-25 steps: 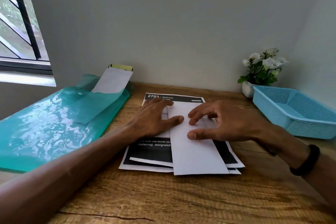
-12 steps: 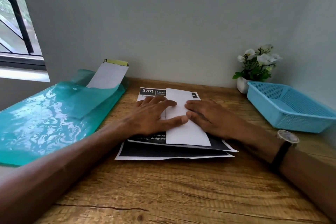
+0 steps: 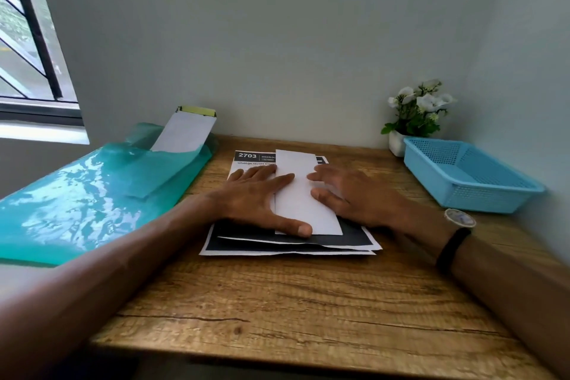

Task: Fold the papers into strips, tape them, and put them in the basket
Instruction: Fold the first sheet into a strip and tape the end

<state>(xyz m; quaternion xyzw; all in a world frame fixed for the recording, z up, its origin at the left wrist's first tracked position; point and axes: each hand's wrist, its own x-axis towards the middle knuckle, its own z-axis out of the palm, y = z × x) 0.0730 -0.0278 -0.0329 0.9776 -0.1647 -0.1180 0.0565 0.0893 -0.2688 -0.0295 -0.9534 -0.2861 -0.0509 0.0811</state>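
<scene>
Currently the folded strip (image 3: 303,191) is pressed flat on the paper stack (image 3: 290,244) by the left hand (image 3: 259,197) and right hand (image 3: 354,194), fingers extended, nothing gripped. If pressure is released unevenly, the fold could spring open, or the strip could be slid askew on the loose sheets.

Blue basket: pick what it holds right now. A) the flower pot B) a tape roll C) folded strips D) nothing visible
D: the blue basket shows only bare mesh inside, while the folded strip lies on the paper stack under both hands.

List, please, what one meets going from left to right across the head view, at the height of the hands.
Teal plastic bag → left hand → folded white strip → right hand → blue basket.
</scene>
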